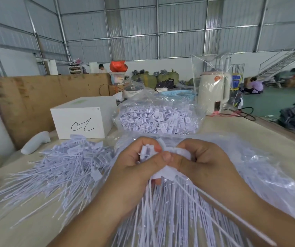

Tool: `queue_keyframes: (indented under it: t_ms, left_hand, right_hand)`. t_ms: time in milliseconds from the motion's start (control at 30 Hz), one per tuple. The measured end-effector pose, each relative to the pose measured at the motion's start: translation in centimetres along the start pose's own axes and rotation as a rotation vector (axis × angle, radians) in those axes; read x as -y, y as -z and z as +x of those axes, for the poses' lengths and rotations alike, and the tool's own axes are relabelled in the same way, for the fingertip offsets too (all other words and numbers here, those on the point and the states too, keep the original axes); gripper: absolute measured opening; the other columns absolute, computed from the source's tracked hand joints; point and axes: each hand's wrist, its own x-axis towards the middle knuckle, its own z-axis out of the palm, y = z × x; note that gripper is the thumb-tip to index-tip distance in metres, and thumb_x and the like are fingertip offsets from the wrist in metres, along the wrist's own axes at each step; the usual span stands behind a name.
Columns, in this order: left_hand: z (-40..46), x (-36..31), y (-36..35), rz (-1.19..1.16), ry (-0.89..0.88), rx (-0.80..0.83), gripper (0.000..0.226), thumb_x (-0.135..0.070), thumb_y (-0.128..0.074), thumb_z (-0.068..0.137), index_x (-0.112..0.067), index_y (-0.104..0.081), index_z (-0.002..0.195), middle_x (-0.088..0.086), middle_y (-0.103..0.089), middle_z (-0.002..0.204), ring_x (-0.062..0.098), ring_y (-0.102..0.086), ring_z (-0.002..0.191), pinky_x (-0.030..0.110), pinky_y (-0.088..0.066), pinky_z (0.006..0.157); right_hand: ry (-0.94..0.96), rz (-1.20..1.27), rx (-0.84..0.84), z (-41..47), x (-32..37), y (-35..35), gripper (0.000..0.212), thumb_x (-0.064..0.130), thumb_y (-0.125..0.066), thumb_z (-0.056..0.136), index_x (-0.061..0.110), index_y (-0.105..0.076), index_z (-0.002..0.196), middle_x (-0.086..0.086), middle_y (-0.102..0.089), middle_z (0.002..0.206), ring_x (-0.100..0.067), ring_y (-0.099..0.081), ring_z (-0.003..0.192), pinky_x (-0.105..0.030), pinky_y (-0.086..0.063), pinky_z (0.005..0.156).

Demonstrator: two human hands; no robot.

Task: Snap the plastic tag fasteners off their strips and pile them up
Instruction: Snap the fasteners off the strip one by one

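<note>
Corrugated grey metal walls on a steel frame enclose a large workshop, and close to the camera a pale wooden bench carries the work. At the middle of the view the left hand and the right hand meet thumb to thumb, both curled round the head end of a bunch of white plastic tag fasteners on strips. The flat heads poke up between the fingers of the left hand, while the thin tails fan down toward the camera between the wrists. One thicker white plastic strip runs from under the right hand out to the lower right.

Left of the hands, a loose pile of separated white fasteners lies spread on the bench, heads toward the far side and tails toward the near edge. Beyond the hands sits a clear plastic bag full of white fasteners, and crinkled clear plastic sheeting lies under and right of the right hand.

Behind the pile stands a white cardboard box with a black scribble, with a brown cardboard sheet propped upright behind it. A cream electric kettle wrapped in clear plastic stands at the far right of the bench, near a light blue plastic basket.
</note>
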Motion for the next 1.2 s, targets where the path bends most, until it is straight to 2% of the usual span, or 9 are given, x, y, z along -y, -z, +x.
queue_keyframes:
  t_ms: [233,367,500,600,767,900,1000,1100,1200]
  left_hand:
    - [-0.2,0.2,-0.7,-0.030,-0.060,-0.091,0.013,-0.017,-0.071,0.063,-0.023,-0.060,0.061,0.001,-0.056,0.058,0.008,-0.052,0.046,0.014,-0.038,0.040]
    - [-0.2,0.3,-0.8,-0.056,-0.036,-0.133,0.025,-0.011,-0.081,0.063,-0.024,-0.060,0.061,0.005,-0.058,0.063,0.010,-0.052,0.047,0.015,-0.037,0.039]
    - [-0.4,0.4,-0.6,-0.181,0.029,-0.158,0.023,-0.029,-0.078,0.057,-0.022,-0.057,0.063,0.001,-0.057,0.061,0.012,-0.049,0.045,0.019,-0.041,0.041]
    - [-0.2,0.2,-0.1,-0.074,0.023,-0.040,0.020,-0.029,-0.076,0.060,-0.023,-0.058,0.060,-0.003,-0.054,0.056,0.009,-0.049,0.043,0.017,-0.038,0.038]
    - [0.1,0.7,1.1,0.110,-0.008,0.097,0.021,-0.019,-0.077,0.071,-0.023,-0.058,0.063,-0.001,-0.052,0.056,0.008,-0.049,0.044,0.018,-0.040,0.040]
    - [0.2,0.6,2.0,0.127,-0.016,0.205,0.018,-0.027,-0.076,0.066,-0.022,-0.059,0.069,0.001,-0.057,0.060,0.009,-0.055,0.049,0.019,-0.043,0.044]
    - [0.1,0.5,2.0,0.156,0.013,0.309,0.022,-0.017,-0.082,0.065,-0.023,-0.062,0.073,-0.001,-0.063,0.067,0.009,-0.059,0.059,0.020,-0.047,0.052]
    - [0.1,1.0,1.5,0.201,0.005,0.282,0.028,-0.002,-0.083,0.066,-0.017,-0.061,0.074,0.006,-0.068,0.074,0.012,-0.064,0.065,0.020,-0.050,0.057]
    - [0.1,1.3,1.2,0.307,-0.015,0.213,0.030,0.000,-0.083,0.066,-0.016,-0.058,0.073,0.003,-0.068,0.071,0.010,-0.060,0.062,0.020,-0.048,0.057]
  right_hand:
    - [0.047,0.112,-0.096,-0.7,-0.4,-1.1,0.020,0.020,-0.073,0.083,0.006,-0.066,0.069,-0.019,-0.062,0.066,-0.013,-0.056,0.058,-0.024,-0.045,0.054]
    - [0.055,0.252,-0.102,-1.1,0.6,-2.0,0.021,0.026,-0.073,0.080,0.009,-0.069,0.069,-0.008,-0.064,0.060,-0.011,-0.060,0.054,-0.021,-0.049,0.051]
    - [-0.103,0.087,-0.373,0.8,0.7,0.9,0.025,0.041,-0.068,0.084,0.025,-0.069,0.064,0.010,-0.044,0.042,-0.006,-0.042,0.038,-0.022,-0.044,0.050]
    - [-0.147,0.054,-0.137,1.0,0.4,2.4,0.019,0.045,-0.070,0.076,0.028,-0.074,0.072,0.010,-0.042,0.043,-0.009,-0.038,0.041,-0.034,-0.045,0.059]
    - [-0.089,0.012,0.240,0.6,-0.6,1.2,0.029,0.051,-0.070,0.074,0.036,-0.068,0.100,0.014,-0.045,0.054,-0.010,-0.041,0.048,-0.027,-0.039,0.049]
    - [-0.162,0.025,0.291,0.6,-1.3,1.3,0.044,0.060,-0.070,0.077,0.042,-0.057,0.114,0.013,-0.049,0.056,-0.003,-0.047,0.050,-0.025,-0.042,0.051]
    - [-0.147,0.115,0.308,0.5,-1.0,1.1,0.033,0.044,-0.068,0.078,0.029,-0.064,0.107,0.009,-0.050,0.051,-0.003,-0.044,0.043,-0.018,-0.037,0.045]
    - [-0.116,0.060,0.282,0.1,-1.1,0.5,0.015,0.032,-0.070,0.084,0.024,-0.067,0.096,0.007,-0.058,0.053,-0.001,-0.048,0.045,-0.014,-0.037,0.047]
    - [-0.118,-0.020,0.171,-0.2,-1.5,-0.2,0.021,0.031,-0.071,0.084,0.024,-0.066,0.103,0.001,-0.070,0.072,-0.005,-0.062,0.060,-0.021,-0.044,0.059]
